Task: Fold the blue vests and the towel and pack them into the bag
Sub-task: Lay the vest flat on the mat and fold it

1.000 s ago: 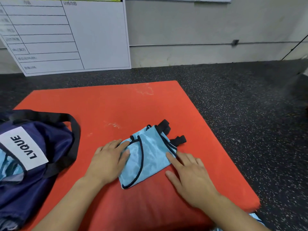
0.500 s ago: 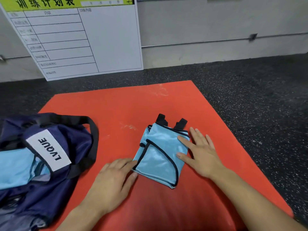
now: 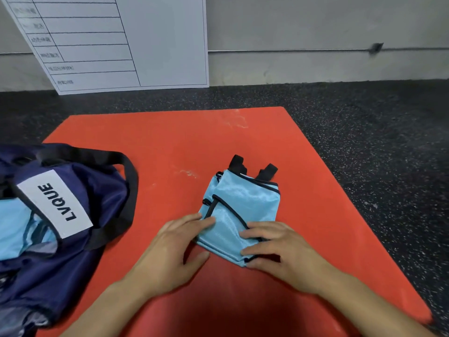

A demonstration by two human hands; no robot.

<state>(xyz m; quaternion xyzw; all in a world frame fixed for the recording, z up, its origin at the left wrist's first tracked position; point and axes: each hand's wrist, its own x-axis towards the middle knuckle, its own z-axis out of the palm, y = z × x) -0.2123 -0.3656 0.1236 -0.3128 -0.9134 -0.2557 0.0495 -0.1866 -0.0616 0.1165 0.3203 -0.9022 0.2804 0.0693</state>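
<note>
A folded light-blue vest (image 3: pixel 239 210) with black trim lies on the red mat (image 3: pixel 170 147), its two black straps pointing away from me. My left hand (image 3: pixel 175 242) rests with straight fingers on the vest's near left edge, thumb spread toward the near fold. My right hand (image 3: pixel 274 249) lies over the near right corner, fingers on top and thumb at the edge, pinching it. The navy bag (image 3: pixel 97 190) with a white LVQUE label sits at the left, mouth open, with light-blue fabric (image 3: pixel 14 229) inside. No towel is in sight.
The mat lies on dark speckled flooring (image 3: pixel 376 154). A white board with a printed table (image 3: pixel 121 42) leans against the grey wall behind. The bag's black handle (image 3: pixel 128 181) loops onto the mat toward the vest.
My right hand moved from the vest's right side down to its near right corner. My left hand slid onto the near left edge. The vest looks a little more compact.
</note>
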